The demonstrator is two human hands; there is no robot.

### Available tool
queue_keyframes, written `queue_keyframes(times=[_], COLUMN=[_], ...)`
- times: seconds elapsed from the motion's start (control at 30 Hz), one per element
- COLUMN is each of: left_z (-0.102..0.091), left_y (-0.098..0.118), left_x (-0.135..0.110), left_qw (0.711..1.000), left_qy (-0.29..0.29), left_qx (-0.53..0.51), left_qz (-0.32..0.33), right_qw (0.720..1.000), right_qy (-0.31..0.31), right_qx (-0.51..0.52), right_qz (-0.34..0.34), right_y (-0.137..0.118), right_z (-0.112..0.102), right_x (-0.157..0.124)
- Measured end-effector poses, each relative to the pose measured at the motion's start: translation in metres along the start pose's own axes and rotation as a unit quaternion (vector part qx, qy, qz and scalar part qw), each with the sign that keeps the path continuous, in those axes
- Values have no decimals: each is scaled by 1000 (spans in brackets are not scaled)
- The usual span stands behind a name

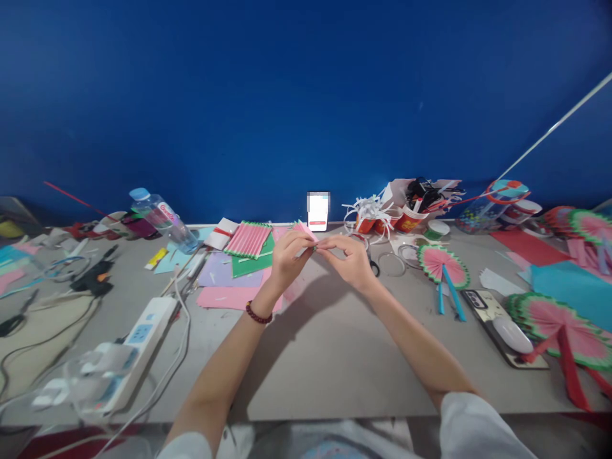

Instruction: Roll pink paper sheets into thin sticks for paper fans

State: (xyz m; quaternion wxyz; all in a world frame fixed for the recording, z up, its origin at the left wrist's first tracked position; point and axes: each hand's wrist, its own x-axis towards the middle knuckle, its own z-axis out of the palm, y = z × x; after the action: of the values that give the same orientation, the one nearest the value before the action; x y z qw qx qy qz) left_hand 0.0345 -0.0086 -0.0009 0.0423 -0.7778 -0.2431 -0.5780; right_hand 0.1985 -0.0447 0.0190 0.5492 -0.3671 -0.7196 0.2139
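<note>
My left hand (287, 258) and my right hand (351, 260) meet above the grey table (325, 357), and both pinch a small folded pink paper strip (306, 231) between their fingertips. The left hand grips its pleated end, which sticks up and to the right. The right hand's thumb and forefinger close on the other end. A dark red bead bracelet (259, 313) circles my left wrist. Just behind the hands lie a pleated pink sheet with green edges (248, 239) and flat pink, purple and green paper (224, 280).
A phone (318, 211) stands against the blue wall. Red cups with white paper shreds (382, 217), scissors (373, 264) and finished watermelon paper fans (444, 268) lie to the right. A power strip (138, 338), cables, a glue gun (95, 277) and a water bottle (165, 220) sit left.
</note>
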Motion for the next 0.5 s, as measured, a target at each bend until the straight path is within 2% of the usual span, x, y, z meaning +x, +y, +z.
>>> queue_keyframes(times=[0.2, 0.5], left_z=[-5, -7], left_y=[0, 5], left_x=[2, 6], left_qw=[999, 993], left_qy=[-23, -29], left_qx=[-15, -82], left_qz=[-32, -83], right_qw=[1000, 1000], right_qy=[0, -8], right_qx=[11, -28], right_qz=[9, -9], right_y=[1, 0], right_z=[0, -1], right_x=[0, 0])
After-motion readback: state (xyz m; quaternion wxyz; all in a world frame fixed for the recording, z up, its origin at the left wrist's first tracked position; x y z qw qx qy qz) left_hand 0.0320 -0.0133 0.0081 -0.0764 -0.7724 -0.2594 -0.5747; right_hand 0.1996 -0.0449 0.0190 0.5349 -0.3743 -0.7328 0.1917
